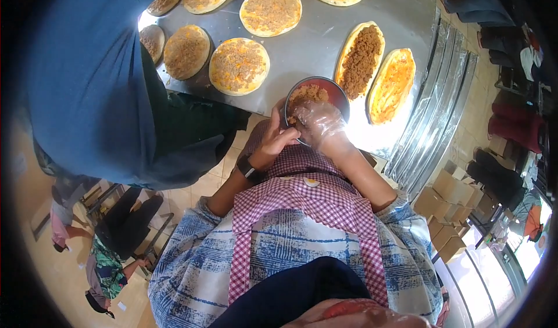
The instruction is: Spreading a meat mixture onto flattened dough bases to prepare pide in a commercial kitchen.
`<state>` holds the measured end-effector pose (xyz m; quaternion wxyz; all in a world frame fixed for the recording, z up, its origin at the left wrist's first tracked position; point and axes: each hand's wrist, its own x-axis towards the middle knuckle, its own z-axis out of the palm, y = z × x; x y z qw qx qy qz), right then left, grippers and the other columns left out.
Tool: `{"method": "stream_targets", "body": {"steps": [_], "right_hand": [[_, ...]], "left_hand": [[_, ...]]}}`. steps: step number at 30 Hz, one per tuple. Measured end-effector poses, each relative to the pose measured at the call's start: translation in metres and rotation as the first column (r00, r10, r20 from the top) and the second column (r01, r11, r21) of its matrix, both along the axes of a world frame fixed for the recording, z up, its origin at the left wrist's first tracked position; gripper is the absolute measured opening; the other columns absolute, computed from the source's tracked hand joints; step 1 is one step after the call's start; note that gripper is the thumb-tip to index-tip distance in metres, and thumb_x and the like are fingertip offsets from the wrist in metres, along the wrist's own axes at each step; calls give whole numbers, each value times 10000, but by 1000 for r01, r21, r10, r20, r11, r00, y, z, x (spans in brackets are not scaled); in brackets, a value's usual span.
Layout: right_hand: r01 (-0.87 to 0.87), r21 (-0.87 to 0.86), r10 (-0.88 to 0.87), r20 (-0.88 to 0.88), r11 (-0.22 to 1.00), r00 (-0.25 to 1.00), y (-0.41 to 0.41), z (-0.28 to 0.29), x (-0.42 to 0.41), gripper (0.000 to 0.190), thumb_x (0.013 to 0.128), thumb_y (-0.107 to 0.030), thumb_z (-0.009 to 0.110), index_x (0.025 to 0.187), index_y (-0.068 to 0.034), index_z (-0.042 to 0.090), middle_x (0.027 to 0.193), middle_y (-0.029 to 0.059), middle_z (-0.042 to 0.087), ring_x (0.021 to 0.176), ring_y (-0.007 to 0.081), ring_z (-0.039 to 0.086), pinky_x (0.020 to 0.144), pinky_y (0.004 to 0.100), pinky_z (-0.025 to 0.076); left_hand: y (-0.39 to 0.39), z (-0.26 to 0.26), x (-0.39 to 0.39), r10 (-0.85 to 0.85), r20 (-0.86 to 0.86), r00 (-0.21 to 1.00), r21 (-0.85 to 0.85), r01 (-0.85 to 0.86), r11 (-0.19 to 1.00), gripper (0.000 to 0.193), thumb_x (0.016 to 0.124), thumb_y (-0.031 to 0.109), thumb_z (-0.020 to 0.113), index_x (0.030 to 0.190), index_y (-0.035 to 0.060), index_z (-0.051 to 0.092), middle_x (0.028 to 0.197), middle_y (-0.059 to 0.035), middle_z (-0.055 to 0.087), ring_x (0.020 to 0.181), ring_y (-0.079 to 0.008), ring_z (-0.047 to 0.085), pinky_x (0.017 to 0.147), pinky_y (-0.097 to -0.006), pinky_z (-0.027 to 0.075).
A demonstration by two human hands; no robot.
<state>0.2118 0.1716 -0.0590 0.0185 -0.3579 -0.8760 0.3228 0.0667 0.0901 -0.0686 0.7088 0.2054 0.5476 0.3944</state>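
My left hand grips the near-left rim of a dark-rimmed bowl with a reddish inside, held at the table's near edge. Crumbly cooked minced meat lies in it. My right hand, in a clear plastic glove, reaches into the bowl with its fingers at the meat; how far they close on it is hidden. Just beyond the bowl, an oval flatbread carries a thick strip of browned mince. Beside it on the right, another oval flatbread bears only an orange-red sauce.
Several round flatbreads topped with mince lie across the metal table. A person in blue clothing stands close on my left. Plastic-wrapped strips run along the table's right side. Cardboard boxes are stacked at right; other people are farther off.
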Motion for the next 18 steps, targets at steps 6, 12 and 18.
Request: {"method": "stream_targets", "body": {"steps": [6,12,18], "right_hand": [[203,-361,-274,-160,910,948,18,9,14,261,740,-136,647,980,-34,670,940,161,650,858,291,602,810,402,466],[101,-900,-765,-297,425,571,55,15,51,207,807,-68,661,1003,-1,660,893,80,659,773,112,605,691,232,500],[715,-394,-800,-97,577,592,109,-14,83,257,817,-98,662,1060,-15,655,918,84,675,790,132,613,735,251,493]], "left_hand": [[0,-11,-2,58,-19,998,-10,-59,998,715,817,163,552,1427,142,180,1299,-125,427,1008,-173,548,773,-266,501],[-2,-19,-12,132,41,990,-57,-129,990,723,749,123,532,1414,96,250,1273,-114,475,1082,-174,517,823,-281,481],[3,-18,-15,116,11,993,-90,-115,989,753,718,118,531,1408,39,241,1309,-130,449,1180,-226,460,976,-349,391]]}}
